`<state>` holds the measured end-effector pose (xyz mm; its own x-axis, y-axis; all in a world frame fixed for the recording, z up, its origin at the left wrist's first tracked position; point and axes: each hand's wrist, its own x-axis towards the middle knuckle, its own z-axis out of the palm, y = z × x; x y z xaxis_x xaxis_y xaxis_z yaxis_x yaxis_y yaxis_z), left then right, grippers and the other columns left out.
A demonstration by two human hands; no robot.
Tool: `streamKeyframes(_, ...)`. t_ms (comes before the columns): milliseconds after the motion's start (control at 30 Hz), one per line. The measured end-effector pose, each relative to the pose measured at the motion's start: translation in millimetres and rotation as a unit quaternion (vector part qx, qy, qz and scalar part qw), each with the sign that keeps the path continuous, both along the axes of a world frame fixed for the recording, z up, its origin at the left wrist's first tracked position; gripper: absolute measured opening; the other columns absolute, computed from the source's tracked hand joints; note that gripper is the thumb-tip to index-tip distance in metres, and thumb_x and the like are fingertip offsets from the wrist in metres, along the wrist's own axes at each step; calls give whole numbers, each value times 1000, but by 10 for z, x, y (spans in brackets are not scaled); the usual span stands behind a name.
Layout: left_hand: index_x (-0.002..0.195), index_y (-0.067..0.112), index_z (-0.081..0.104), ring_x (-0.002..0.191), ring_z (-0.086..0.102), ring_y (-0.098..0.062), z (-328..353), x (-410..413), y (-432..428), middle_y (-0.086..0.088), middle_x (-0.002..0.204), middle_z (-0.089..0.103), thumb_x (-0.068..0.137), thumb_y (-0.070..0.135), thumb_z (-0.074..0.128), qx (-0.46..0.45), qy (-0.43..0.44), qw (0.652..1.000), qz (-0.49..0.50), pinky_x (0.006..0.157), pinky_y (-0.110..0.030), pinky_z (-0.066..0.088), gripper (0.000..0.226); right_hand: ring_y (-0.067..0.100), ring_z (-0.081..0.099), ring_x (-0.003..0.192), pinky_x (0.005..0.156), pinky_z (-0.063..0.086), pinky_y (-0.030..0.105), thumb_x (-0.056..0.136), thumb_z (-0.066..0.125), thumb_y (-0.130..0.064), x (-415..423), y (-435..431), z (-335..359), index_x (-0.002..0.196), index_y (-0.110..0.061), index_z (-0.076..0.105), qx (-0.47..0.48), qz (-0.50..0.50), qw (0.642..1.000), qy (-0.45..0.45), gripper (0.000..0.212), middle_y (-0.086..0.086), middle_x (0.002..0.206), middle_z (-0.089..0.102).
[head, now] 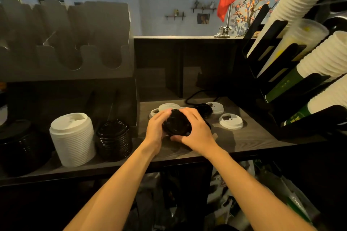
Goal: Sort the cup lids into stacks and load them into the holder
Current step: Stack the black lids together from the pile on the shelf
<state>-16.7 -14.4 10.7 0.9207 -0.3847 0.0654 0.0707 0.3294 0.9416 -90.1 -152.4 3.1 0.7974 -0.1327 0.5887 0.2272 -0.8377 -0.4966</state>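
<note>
Both hands hold a small stack of black lids (176, 123) just above the counter: my left hand (156, 125) cups its left side, and my right hand (194, 130) curls round its right side and front. Loose lids lie behind them: white lids (231, 120) (216, 108) to the right, a black lid (203, 109) and two more white lids (167, 106) at the back. To the left stand a tall white lid stack (73, 139), a black lid stack (113, 139) and a bigger black stack (20, 146). Above them is the grey lid holder (65, 43) with U-shaped slots.
A black rack (266, 58) on the right holds slanting columns of white and green paper cups (323, 56). A black cable (197, 93) runs along the back of the counter (253, 137). Bags and clutter fill the space under the counter.
</note>
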Motion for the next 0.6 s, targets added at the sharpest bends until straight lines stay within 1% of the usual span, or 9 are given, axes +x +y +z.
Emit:
streamKeyframes(67,125,16,70,112,69,-24,-20,-2,7,-6,118,73,83,20,79,37,-51,998,-20,96,-42,58,43,6,40,131,107,33,18,69,91,-37,16,-20,-28,145,-18,46,-18,-6,1000,-11,90,-6,145,44)
streamKeyframes(133,128,15,66,108,69,-19,-20,-26,8,-3,117,71,87,6,75,59,-68,996,-3,87,-34,60,43,7,38,134,109,35,22,71,89,-38,19,-22,-32,147,-20,45,-22,-1,1000,13,90,-7,148,40)
streamKeyframes(200,121,15,67,105,70,-20,-26,-28,16,-4,114,72,89,1,71,43,-63,997,4,77,-29,60,35,2,37,134,107,33,17,78,84,-41,12,-18,-14,148,-24,44,34,25,998,48,82,-11,148,38)
streamKeyframes(233,117,15,69,104,71,-22,-27,-22,19,-5,111,73,90,1,70,36,-62,997,1,76,-30,60,31,0,39,132,106,34,17,84,79,-40,11,-14,0,147,-26,46,80,43,994,52,72,-12,146,40)
streamKeyframes(333,117,14,70,103,73,-27,-31,-3,16,-7,109,76,89,4,73,39,-60,997,-22,84,-39,61,30,3,54,124,106,49,33,97,66,-25,21,-70,1,140,-28,54,196,50,979,21,45,-11,135,58)
streamKeyframes(367,119,13,70,103,73,-27,-34,-9,4,-8,110,77,88,6,74,40,-58,997,-33,87,-40,60,32,4,58,121,104,52,36,96,67,-19,14,-92,-10,139,-28,56,223,47,974,10,45,-9,131,62)
streamKeyframes(433,117,11,70,104,73,-29,-33,-21,-16,-10,107,78,88,7,75,40,-53,997,-40,88,-40,60,30,6,62,117,100,55,33,93,71,-14,-6,-124,-17,137,-29,55,282,54,958,6,49,-5,126,65)
streamKeyframes(533,114,11,72,104,74,-25,-43,-14,-20,-8,106,78,89,10,75,30,-52,998,-23,90,-40,59,25,9,66,109,94,56,30,93,72,-26,11,-163,5,137,-28,55,333,41,942,9,47,-2,117,67)
streamKeyframes(600,110,15,72,100,75,-17,-56,11,-12,-2,102,79,90,10,75,29,-56,998,12,88,-37,60,21,9,65,102,91,57,36,100,62,-30,84,-237,10,133,-24,57,313,-35,948,-40,34,-4,112,66)
